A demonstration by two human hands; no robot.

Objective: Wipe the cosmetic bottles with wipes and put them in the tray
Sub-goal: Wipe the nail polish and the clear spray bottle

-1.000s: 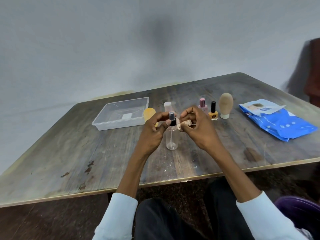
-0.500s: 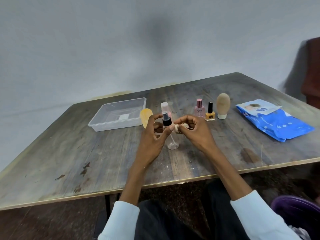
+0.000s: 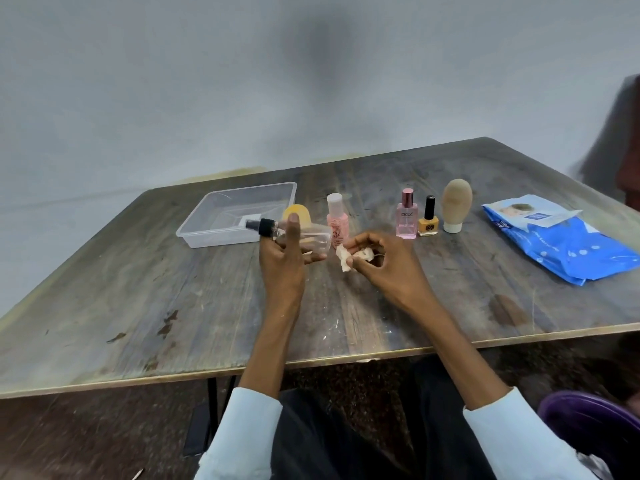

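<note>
My left hand (image 3: 284,258) holds a clear spray bottle (image 3: 317,237) with a black nozzle, tipped on its side above the table, nozzle pointing left toward the clear plastic tray (image 3: 221,206). My right hand (image 3: 384,268) pinches a crumpled white wipe (image 3: 344,256) just right of the bottle's base. On the table behind stand a yellow bottle (image 3: 298,214), partly hidden by my left hand, a pink bottle with a white cap (image 3: 336,216), a pink perfume bottle (image 3: 406,216), a yellow nail polish (image 3: 428,220) and a tan rounded bottle (image 3: 457,202).
A blue pack of wipes (image 3: 561,244) lies at the right of the wooden table (image 3: 173,306). A dark chair (image 3: 627,140) stands at the far right, and a purple stool (image 3: 588,420) is beside my right knee. The wall is close behind the table.
My left hand lifted the spray bottle off the table and tipped it from upright onto its side, nozzle to the left. The right hand drew away from the nozzle with the wipe.
</note>
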